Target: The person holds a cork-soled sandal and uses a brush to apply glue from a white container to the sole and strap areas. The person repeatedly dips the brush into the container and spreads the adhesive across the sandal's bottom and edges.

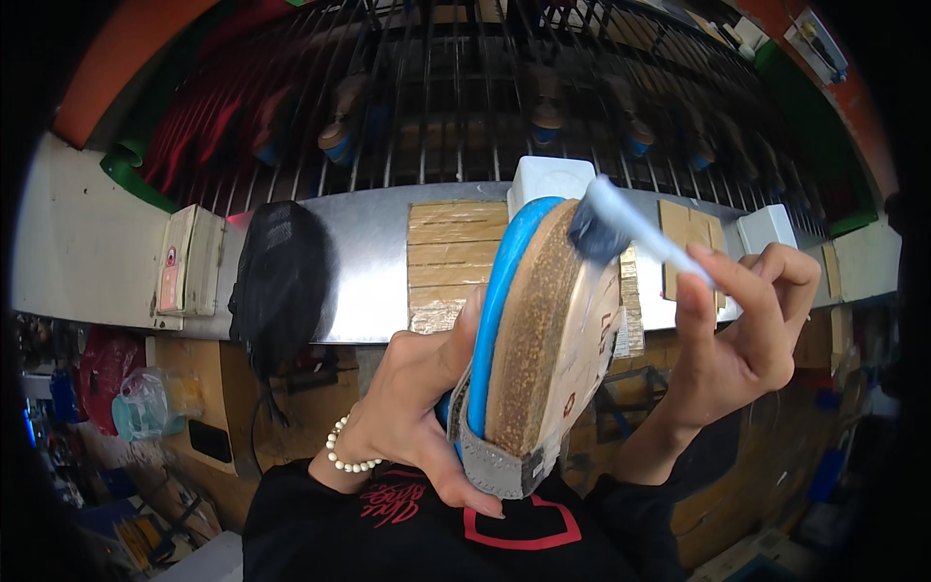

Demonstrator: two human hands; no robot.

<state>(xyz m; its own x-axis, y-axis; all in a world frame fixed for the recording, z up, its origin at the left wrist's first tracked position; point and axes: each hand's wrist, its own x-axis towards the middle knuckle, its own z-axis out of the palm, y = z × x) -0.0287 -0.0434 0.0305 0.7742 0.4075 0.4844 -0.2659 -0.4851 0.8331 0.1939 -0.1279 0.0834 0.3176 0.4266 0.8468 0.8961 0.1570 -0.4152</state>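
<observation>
A cork-soled sandal [531,354] is tilted on its side in front of me, with a blue shoe last [500,301] in it and a grey strap [495,470] at its lower end. My left hand [412,388] is closed round its lower left part, thumb and fingers on either side. Between the thumb and fingers of my right hand [732,335] is the pale handle of a brush [652,233], slightly blurred. Its dark bristles meet the upper end of the sole, by the edge of the cork. Printed marks show on the pale underside of the sole.
A metal bench [373,247] runs across, bearing a black mesh bag [281,272], a flat cardboard piece [456,242], a white container [551,177] and a worn box [190,262]. Behind it stands a rack of metal bars [441,116] with several blue-ended shoes. A phone [210,440] lies lower left.
</observation>
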